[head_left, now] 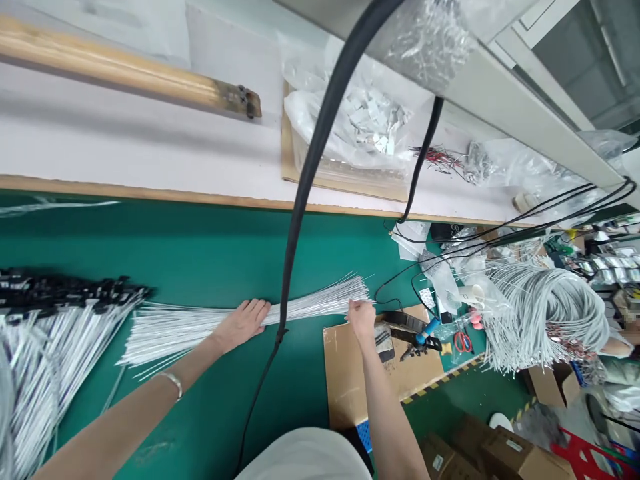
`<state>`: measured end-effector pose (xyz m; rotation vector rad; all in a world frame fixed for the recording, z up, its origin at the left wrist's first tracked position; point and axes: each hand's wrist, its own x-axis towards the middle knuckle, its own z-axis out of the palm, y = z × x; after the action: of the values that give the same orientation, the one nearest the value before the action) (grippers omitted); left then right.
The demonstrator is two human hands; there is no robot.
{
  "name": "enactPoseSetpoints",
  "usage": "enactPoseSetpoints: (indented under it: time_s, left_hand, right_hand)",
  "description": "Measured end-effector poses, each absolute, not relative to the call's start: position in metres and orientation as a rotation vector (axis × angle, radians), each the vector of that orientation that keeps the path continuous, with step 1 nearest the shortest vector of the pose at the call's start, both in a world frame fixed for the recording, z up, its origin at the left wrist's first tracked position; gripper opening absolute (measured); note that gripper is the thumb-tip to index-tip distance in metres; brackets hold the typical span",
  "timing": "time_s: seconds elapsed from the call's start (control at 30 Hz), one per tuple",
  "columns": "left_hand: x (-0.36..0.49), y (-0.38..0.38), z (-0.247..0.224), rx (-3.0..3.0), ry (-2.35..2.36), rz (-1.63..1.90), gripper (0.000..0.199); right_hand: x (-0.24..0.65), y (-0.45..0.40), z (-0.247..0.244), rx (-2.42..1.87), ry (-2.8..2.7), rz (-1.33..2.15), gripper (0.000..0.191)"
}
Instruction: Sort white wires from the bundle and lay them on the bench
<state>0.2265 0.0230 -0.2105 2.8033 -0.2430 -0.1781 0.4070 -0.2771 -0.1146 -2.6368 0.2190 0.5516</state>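
A bundle of thin white wires point(315, 305) is being held flat on the green bench point(200, 247) by the left hand point(244, 323), with its grip closed over the middle. The narrow right end of the bundle is being touched by the bent fingers of the right hand point(362, 320); whether any wire is being pinched there cannot be told. A bit of the bundle is being hidden by a black cable point(313, 153) in front. Just beside the wide left end, space is being taken up by a pile of black-tipped wires point(75, 340). Under the right arm, a sheet of cardboard point(345, 373) is being seen. On the floor, a white label point(514, 445) is being shown on a brown box point(537, 460), but its writing is too small to be read.
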Motion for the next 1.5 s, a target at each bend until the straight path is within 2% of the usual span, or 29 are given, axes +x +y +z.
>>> enactPoseSetpoints:
  time_s: [0.13, 0.23, 0.53, 0.67, 0.9, 1.07, 1.17, 1.3, 1.4, 1.5]
  left_hand:
    - [0.222, 0.031, -0.203, 2.848, -0.305, -0.217, 0.035]
    - [0.223, 0.028, -0.193, 2.869, -0.321, -0.248, 0.037]
    - [0.216, 0.024, -0.192, 2.87, -0.221, -0.275, 0.044]
    - [0.21, 0.021, -0.193, 2.858, -0.201, -0.177, 0.046]
    - [0.202, 0.014, -0.18, 2.854, -0.06, 0.023, 0.049]
    - [0.151, 0.015, -0.158, 2.825, 0.358, 0.155, 0.054]
    - [0.085, 0.02, -0.148, 2.766, 0.782, 0.177, 0.047]
    - [-0.002, 0.029, -0.145, 2.662, 1.288, 0.114, 0.041]
    - [-0.038, 0.038, -0.148, 2.582, 1.529, 0.025, 0.039]
    - [-0.048, 0.058, -0.152, 2.5, 1.652, -0.062, 0.037]
  right_hand:
    - [0.456, -0.288, -0.111, -2.727, 0.174, 0.205, 0.04]
    - [0.483, -0.286, -0.117, -2.744, 0.102, 0.103, 0.041]
    - [0.473, -0.276, -0.149, -2.755, -0.161, 0.183, 0.039]
    - [0.486, -0.282, -0.148, -2.798, -0.17, 0.157, 0.041]
    - [0.496, -0.276, -0.14, -2.795, -0.253, 0.25, 0.032]
    - [0.483, -0.272, -0.127, -2.765, -0.267, 0.104, 0.036]
    - [0.462, -0.274, -0.115, -2.736, -0.295, 0.052, 0.039]
    - [0.41, -0.273, -0.099, -2.648, -0.412, 0.155, 0.042]
    - [0.366, -0.266, -0.09, -2.588, -0.467, 0.267, 0.056]
    - [0.337, -0.259, -0.081, -2.547, -0.513, 0.377, 0.083]
